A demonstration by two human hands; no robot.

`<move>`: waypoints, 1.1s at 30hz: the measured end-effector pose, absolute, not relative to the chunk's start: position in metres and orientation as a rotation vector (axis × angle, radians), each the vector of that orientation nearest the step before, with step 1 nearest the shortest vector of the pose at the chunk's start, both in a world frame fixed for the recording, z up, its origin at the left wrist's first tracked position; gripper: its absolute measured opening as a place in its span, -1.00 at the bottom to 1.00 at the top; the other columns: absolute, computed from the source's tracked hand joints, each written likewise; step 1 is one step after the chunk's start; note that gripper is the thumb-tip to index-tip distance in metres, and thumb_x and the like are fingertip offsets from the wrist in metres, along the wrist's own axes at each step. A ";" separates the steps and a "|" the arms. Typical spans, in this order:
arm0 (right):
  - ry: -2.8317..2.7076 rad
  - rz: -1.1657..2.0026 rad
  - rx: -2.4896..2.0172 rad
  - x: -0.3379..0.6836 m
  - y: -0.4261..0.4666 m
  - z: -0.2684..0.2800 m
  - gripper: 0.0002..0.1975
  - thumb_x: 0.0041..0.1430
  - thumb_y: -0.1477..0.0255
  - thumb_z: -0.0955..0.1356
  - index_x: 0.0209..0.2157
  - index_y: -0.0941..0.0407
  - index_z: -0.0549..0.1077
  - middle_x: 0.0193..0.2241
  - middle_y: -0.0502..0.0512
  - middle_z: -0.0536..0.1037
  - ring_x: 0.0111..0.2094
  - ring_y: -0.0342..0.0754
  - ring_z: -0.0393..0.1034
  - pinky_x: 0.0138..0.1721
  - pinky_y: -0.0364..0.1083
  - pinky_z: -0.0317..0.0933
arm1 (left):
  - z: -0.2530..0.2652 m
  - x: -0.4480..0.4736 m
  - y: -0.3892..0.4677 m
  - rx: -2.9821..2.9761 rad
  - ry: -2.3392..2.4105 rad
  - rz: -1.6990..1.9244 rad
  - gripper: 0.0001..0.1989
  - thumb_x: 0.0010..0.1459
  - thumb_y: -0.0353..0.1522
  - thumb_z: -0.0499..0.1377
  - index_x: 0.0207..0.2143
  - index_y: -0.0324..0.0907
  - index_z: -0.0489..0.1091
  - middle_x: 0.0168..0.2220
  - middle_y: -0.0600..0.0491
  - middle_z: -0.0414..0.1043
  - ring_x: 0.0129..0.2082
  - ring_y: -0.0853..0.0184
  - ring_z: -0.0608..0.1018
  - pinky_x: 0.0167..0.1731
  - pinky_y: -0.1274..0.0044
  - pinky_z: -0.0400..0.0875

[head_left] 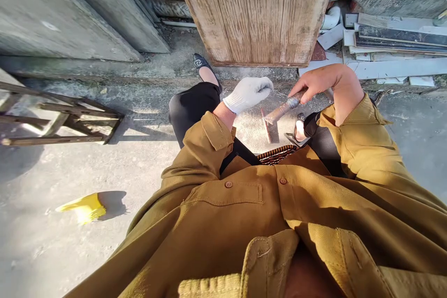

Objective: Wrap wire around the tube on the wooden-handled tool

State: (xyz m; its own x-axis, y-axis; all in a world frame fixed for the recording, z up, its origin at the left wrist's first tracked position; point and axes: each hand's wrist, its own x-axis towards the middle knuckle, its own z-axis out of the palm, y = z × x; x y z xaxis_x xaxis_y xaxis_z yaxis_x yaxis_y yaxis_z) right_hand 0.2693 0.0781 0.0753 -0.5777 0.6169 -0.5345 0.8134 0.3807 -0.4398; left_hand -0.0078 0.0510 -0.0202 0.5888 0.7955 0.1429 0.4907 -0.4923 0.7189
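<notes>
My left hand, in a white knit glove, is closed in a pinch. What its fingertips hold is too fine to make out, though a faint clear strand seems to stretch from them toward my right hand. Bare, my right hand grips a wooden handle that slants down to the left. Clear, shiny wrapping covers the handle near my fingers. A thin reddish stick is just below the handle's lower end, between my feet. Whether the handle touches it, I cannot tell.
Ahead leans a weathered wooden panel. Stacked boards and tile pieces lie at the right by a white pipe. On the left are a wooden stool on its side and a yellow object. A woven seat edge shows beneath me.
</notes>
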 end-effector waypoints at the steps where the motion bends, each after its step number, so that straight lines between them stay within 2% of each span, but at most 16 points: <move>1: 2.341 -1.157 1.145 0.273 0.077 0.083 -0.53 0.21 0.33 0.52 0.15 0.12 0.73 -0.11 0.04 0.75 -0.15 0.02 0.55 -0.02 -0.01 0.39 | -0.021 -0.008 0.051 2.159 0.972 0.623 -0.82 0.26 -0.38 0.22 -0.18 -0.18 0.63 -0.22 0.04 0.66 -0.19 0.23 0.67 -0.10 0.46 0.47; 3: 2.328 -1.453 1.092 0.275 0.073 0.093 -0.47 0.18 0.35 0.49 0.18 0.17 0.69 -0.18 0.04 0.71 -0.21 -0.05 0.46 -0.07 -0.05 0.32 | -0.024 -0.006 0.051 2.094 0.891 0.681 -0.86 0.25 -0.33 0.27 -0.20 -0.20 0.59 -0.25 0.04 0.64 -0.22 0.23 0.65 -0.13 0.45 0.48; 4: 2.338 -1.586 1.139 0.274 0.071 0.095 -0.50 0.17 0.33 0.48 0.13 0.18 0.68 -0.23 0.03 0.66 -0.24 -0.08 0.40 -0.09 -0.06 0.28 | -0.027 -0.004 0.050 2.056 0.869 0.737 -0.87 0.25 -0.31 0.27 -0.23 -0.20 0.56 -0.27 0.03 0.62 -0.23 0.23 0.64 -0.14 0.44 0.49; 8: 2.326 -2.034 1.322 0.258 0.064 0.087 -0.75 0.14 0.24 0.51 -0.23 0.10 0.56 -0.35 -0.01 0.48 -0.34 -0.13 0.25 -0.19 -0.08 0.20 | -0.036 0.005 0.050 1.883 0.948 0.934 -0.85 0.31 -0.30 0.22 -0.26 -0.20 0.51 -0.36 0.05 0.55 -0.28 0.25 0.61 -0.15 0.41 0.50; 13: 2.340 -2.207 1.479 0.232 0.060 0.073 -0.71 0.19 0.16 0.52 -0.26 0.03 0.44 -0.37 -0.01 0.39 -0.34 -0.10 0.20 -0.22 -0.08 0.17 | -0.041 0.012 0.049 1.610 1.016 0.988 -0.84 0.36 -0.27 0.23 -0.17 -0.17 0.50 -0.51 0.14 0.39 -0.54 0.37 0.47 -0.37 0.48 0.45; 17: 2.435 -2.094 1.537 0.221 0.057 0.077 -0.63 0.22 0.03 0.47 -0.25 -0.01 0.36 -0.33 0.02 0.42 -0.29 -0.03 0.19 -0.14 -0.04 0.22 | -0.035 0.018 0.046 1.382 1.021 1.064 -0.82 0.41 -0.24 0.21 -0.16 -0.17 0.48 -0.56 0.18 0.29 -0.62 0.43 0.35 -0.47 0.53 0.40; 21: 2.459 -1.844 1.668 0.222 0.057 0.083 -0.63 0.23 -0.02 0.41 -0.19 -0.03 0.40 -0.16 0.10 0.59 -0.18 0.02 0.31 -0.04 0.01 0.29 | -0.022 0.020 0.043 1.274 1.025 1.049 -0.76 0.44 -0.19 0.25 -0.09 -0.19 0.50 -0.54 0.17 0.33 -0.61 0.47 0.33 -0.45 0.57 0.42; 26: 2.459 -1.469 1.807 0.224 0.062 0.078 -0.32 0.29 -0.24 0.24 0.08 -0.01 0.53 0.04 0.20 0.67 0.00 0.12 0.50 -0.02 0.06 0.36 | -0.021 0.019 0.043 1.128 1.006 1.029 -0.68 0.45 -0.17 0.25 0.02 -0.23 0.52 -0.52 0.13 0.43 -0.62 0.46 0.37 -0.46 0.56 0.48; 30: 2.494 -1.295 1.834 0.221 0.062 0.078 -0.22 0.40 -0.23 0.17 0.24 0.06 0.53 0.04 0.28 0.68 0.00 0.18 0.54 -0.05 0.11 0.38 | -0.027 0.019 0.044 1.040 0.959 1.053 -0.63 0.46 -0.12 0.25 0.06 -0.24 0.52 -0.50 0.11 0.48 -0.63 0.46 0.39 -0.45 0.54 0.53; 33: 2.423 -1.084 1.913 0.216 0.059 0.083 -0.18 0.40 -0.27 0.17 0.27 0.03 0.54 -0.02 0.29 0.70 0.00 0.24 0.55 -0.05 0.15 0.35 | -0.027 0.019 0.043 1.036 0.959 1.044 -0.60 0.47 -0.06 0.24 0.06 -0.21 0.51 -0.50 0.12 0.47 -0.62 0.45 0.39 -0.45 0.53 0.54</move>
State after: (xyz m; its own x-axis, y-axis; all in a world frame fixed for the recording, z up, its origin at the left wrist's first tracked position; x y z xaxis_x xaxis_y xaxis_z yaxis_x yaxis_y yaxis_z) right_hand 0.2160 0.0590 0.0831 -0.3107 0.9052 -0.2898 0.8193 0.1005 -0.5645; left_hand 0.0190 0.0435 -0.0269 0.2283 0.9660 -0.1214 -0.2028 0.1691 0.9645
